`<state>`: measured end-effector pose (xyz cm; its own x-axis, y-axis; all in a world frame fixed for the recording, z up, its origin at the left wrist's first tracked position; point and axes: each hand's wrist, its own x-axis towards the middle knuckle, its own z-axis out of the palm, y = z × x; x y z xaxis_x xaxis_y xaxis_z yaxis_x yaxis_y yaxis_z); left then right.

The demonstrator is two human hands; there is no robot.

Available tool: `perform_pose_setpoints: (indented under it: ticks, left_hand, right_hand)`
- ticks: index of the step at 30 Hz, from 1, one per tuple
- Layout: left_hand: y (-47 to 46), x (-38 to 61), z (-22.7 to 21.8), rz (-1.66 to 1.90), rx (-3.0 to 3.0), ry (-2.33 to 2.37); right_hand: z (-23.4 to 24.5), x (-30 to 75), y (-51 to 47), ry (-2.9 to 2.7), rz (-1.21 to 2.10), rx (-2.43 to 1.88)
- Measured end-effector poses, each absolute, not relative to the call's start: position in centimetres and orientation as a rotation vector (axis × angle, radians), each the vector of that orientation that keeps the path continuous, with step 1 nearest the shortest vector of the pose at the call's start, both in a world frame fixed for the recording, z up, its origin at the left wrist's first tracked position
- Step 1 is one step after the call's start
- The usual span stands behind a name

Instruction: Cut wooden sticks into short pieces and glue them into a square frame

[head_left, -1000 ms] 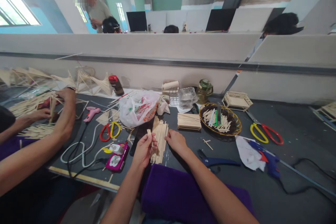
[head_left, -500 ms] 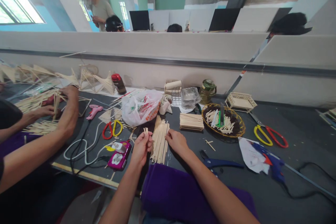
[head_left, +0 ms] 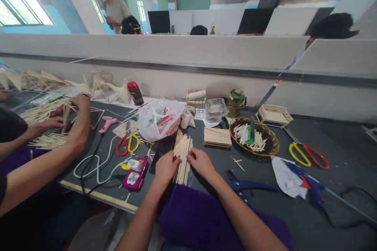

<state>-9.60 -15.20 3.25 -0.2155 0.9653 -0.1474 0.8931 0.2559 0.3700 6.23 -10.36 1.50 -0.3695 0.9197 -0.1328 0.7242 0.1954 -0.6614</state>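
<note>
A bundle of thin wooden sticks (head_left: 183, 149) lies lengthwise in front of me, its near end by a folded purple cloth (head_left: 194, 213). My left hand (head_left: 166, 167) is closed at the bundle's left side, thumb and fingers pinched on wooden sticks whose ends barely show. At the right edge of the bundle, my right hand (head_left: 200, 162) has its fingertips pinched together on a stick; the grip is partly hidden. Beneath the left side of the bundle is a dark flat object (head_left: 160, 151). A neat stack of sticks (head_left: 217, 137) sits farther right.
A basket of short sticks (head_left: 275, 147), blue pliers (head_left: 253, 185), scissors (head_left: 306, 155) and a blue glue gun (head_left: 313, 188) lie to the right. On the left are a plastic bag (head_left: 159, 119), more scissors (head_left: 127, 144), a purple power strip (head_left: 135, 174) and a co-worker's arm (head_left: 78, 125).
My left hand has lowered and turned over onto the bundle; the stick ends that stood up from its fingers are now mostly hidden. My right hand stays at the bundle's right edge.
</note>
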Motion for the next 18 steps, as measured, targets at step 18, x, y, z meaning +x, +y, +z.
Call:
perform_pose_setpoints:
  ticks: [18]
  left_hand:
    - [-14.3,-9.5,3.7,0.132,1.763,2.237]
  right_hand:
    - [1.6,8.1,-11.1,-2.069,1.040,-1.543]
